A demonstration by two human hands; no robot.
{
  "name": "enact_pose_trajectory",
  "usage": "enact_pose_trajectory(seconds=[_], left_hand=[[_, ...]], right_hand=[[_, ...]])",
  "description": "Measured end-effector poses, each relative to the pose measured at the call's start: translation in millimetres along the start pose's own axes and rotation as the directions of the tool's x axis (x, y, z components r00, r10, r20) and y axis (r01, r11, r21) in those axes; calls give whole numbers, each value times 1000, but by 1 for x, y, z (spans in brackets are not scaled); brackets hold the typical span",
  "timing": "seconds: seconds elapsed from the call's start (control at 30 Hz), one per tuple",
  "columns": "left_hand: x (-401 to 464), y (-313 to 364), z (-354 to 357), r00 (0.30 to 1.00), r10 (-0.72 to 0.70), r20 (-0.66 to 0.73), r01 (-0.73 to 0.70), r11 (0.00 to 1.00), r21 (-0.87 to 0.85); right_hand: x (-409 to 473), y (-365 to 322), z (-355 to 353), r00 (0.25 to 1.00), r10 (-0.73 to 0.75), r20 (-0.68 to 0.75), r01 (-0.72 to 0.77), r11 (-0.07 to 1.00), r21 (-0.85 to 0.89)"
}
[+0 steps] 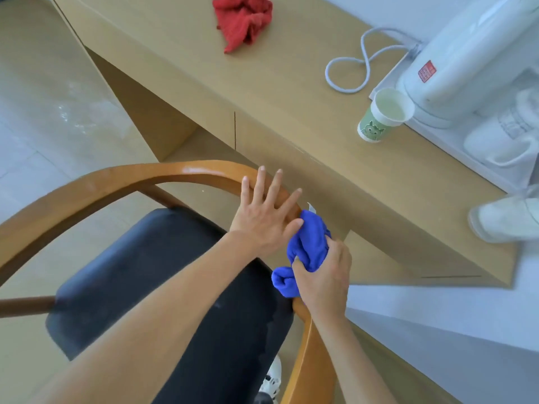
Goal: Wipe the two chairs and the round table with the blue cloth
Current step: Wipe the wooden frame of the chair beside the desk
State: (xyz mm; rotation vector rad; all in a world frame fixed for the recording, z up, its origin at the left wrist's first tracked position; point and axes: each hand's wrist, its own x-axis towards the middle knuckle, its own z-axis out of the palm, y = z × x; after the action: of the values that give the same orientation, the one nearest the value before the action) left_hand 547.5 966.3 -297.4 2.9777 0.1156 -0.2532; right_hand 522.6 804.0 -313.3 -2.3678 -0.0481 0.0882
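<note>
I see my left hand (264, 212) lying flat on the curved wooden rail of the chair (87, 193), fingers straight and spread, the thumb just touching the cloth (306, 249). My right hand (323, 275) grips that blue cloth, fingers curled round the bunched fabric and pressing it onto the rail just beside the left hand, where the rail bends down toward me. One fold of the cloth bulges out below my fingers, on the seat side of the rail. The chair's dark seat (145, 272) sits under my forearms.

The chair stands close against a wooden desk (262, 91). On the desk, well apart from my hands, lies a crumpled red cloth (243, 20). Farther right a green paper cup (383, 116) stands upright, just beside a white appliance (466, 62) with a pale cord (364, 56) looped on the desktop. White shoes (504, 217) rest at the desk's right end.
</note>
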Motion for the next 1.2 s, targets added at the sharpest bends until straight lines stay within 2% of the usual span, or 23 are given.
enact_pose_trajectory(seconds=[0.1,0.3,0.43,0.5,0.6,0.67,0.8,0.97,1.07,1.13,1.2], left_hand=[[0,-1,8,999,0,-47,4,995,101],[5,-2,17,998,-4,-67,11,995,99],[6,-4,15,998,-10,-59,16,994,109],[7,-5,13,999,-2,-41,7,993,114],[7,-5,13,999,8,-48,-3,994,109],[6,-5,16,997,12,-81,-3,995,99],[7,-7,21,995,12,-96,-2,995,95],[7,-4,19,995,-9,-95,18,995,95],[6,-1,16,995,-32,-89,39,996,76],[2,9,13,996,-43,-81,48,997,66],[-6,27,15,999,5,-48,0,994,106]], right_hand=[[2,-2,-1,1000,-1,30,1,1000,10],[-43,22,-17,985,146,92,-144,989,-32],[-120,26,-19,976,82,200,-43,980,-193],[-166,25,-20,988,59,141,-35,985,-168],[-203,36,-23,983,182,41,-183,983,29],[-201,37,-25,977,211,-3,-211,976,49],[-152,29,-23,990,132,-40,-133,991,-17],[-58,32,-33,986,146,78,-148,989,17],[-85,38,-40,993,55,101,-53,998,-15],[-137,47,-46,996,-3,93,5,1000,-22],[-205,56,-48,994,-68,82,69,998,-7]])
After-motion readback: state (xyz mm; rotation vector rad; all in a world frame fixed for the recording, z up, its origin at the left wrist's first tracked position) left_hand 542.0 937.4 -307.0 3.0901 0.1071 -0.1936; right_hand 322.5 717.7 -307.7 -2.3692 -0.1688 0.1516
